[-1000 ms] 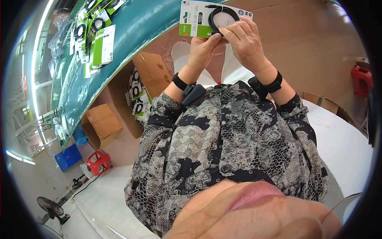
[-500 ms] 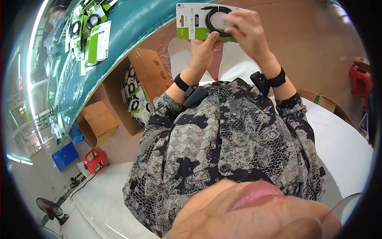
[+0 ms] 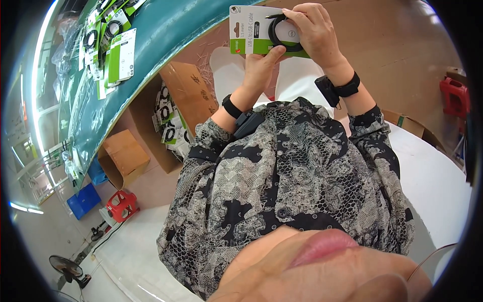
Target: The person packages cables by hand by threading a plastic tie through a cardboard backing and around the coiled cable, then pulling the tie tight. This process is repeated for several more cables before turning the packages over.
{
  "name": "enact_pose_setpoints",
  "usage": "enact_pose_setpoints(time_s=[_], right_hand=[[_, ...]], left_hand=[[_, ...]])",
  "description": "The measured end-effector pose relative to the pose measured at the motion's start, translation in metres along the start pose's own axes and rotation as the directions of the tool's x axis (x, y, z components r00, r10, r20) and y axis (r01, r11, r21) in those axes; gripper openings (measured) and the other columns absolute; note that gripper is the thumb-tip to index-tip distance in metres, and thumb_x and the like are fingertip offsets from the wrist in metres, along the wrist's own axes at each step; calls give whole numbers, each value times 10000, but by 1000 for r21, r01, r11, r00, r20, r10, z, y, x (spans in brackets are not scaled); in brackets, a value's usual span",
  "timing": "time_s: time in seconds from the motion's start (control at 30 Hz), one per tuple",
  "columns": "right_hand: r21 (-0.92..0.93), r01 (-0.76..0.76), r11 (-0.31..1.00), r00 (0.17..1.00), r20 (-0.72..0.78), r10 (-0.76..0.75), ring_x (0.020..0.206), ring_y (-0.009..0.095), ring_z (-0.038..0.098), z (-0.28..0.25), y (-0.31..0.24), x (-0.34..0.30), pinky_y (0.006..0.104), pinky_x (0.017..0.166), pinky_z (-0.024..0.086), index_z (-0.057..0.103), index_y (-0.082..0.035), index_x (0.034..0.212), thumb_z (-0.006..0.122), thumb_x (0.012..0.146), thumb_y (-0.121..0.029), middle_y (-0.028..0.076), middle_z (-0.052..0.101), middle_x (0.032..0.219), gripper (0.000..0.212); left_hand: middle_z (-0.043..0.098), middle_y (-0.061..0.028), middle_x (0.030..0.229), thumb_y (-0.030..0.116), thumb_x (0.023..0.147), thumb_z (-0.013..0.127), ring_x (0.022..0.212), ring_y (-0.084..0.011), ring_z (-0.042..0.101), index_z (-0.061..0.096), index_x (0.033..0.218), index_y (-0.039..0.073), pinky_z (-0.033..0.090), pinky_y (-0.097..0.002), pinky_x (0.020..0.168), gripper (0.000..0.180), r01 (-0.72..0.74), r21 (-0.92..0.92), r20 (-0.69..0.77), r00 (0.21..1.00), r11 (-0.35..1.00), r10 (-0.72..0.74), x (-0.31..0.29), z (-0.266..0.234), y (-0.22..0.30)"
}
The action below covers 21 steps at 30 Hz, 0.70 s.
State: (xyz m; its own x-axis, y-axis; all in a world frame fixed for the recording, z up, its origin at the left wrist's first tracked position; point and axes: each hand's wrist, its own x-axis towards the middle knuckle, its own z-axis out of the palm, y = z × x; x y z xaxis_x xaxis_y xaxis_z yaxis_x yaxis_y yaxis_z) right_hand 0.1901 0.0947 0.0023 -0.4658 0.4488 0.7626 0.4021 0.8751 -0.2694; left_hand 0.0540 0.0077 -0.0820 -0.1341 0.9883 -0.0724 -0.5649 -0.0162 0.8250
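Note:
A white and green packaging card [image 3: 242, 38] with a coiled black cable [image 3: 274, 34] on its front is held up at the top of the view. My left hand [image 3: 260, 69] grips the card from below, its thumb on the lower edge beside the coil and its other fingers hidden behind. At the card's right end, my right hand [image 3: 317, 35] is closed over the right side of the coil. Its fingertips press near the cable's upper end, and part of the coil is covered by them.
On the green tabletop [image 3: 166, 30] at left lie several carded cables [image 3: 111, 32] and a white-green card [image 3: 122, 55]. Below it, a cardboard box [image 3: 188, 90] stands by more packed cables [image 3: 168, 118]. Red stools [image 3: 121, 205] and a fan [image 3: 65, 267] stand further off.
The card has shifted slightly right and down. My right hand's fingers, blurred over the coil before, now press on its upper right part. My left hand keeps its grip.

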Motion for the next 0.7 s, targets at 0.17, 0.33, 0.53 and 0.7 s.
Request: enact_pose_setpoints(time_s=[0.17, 0.33, 0.53, 0.7], right_hand=[[-72, -38, 997, 988, 146, 48, 851, 270, 536, 2, 6, -9, 356, 759, 449, 621, -47, 958, 579, 753, -51, 94, 529, 869, 209], [42, -54, 998, 996, 72, 51, 864, 268, 539, 0, 5, 1, 355, 773, 448, 616, -41, 960, 579, 754, -52, 96, 540, 882, 209], [-25, 9, 1000, 997, 76, -7, 908, 202, 547, 7, -14, -31, 362, 901, 383, 656, -97, 973, 649, 717, -81, 15, 592, 904, 256], [-150, 0, 989, 998, 69, 11, 920, 140, 550, 24, -16, -52, 356, 979, 307, 679, -152, 960, 682, 702, -97, -51, 611, 900, 264]], left_hand=[[606, -103, 1046, 21, 873, 593, 935, -208, 621, 547, 1120, -36, 561, -372, 830, 258, -8, 5, 5, 1000, 1000, 8, 1, 4, 1], [621, -100, 1011, 42, 890, 580, 905, -203, 635, 567, 1080, -47, 564, -361, 820, 211, -31, -24, -38, 999, 999, 30, 9, 2, 2], [623, -103, 1022, 39, 902, 564, 902, -200, 642, 564, 1083, -49, 571, -341, 797, 201, -68, -109, 11, 998, 992, 69, 14, -9, -2], [620, -102, 1029, 31, 909, 550, 907, -199, 640, 558, 1094, -34, 565, -332, 812, 196, -26, -256, 27, 999, 966, 34, 11, -6, -6]])
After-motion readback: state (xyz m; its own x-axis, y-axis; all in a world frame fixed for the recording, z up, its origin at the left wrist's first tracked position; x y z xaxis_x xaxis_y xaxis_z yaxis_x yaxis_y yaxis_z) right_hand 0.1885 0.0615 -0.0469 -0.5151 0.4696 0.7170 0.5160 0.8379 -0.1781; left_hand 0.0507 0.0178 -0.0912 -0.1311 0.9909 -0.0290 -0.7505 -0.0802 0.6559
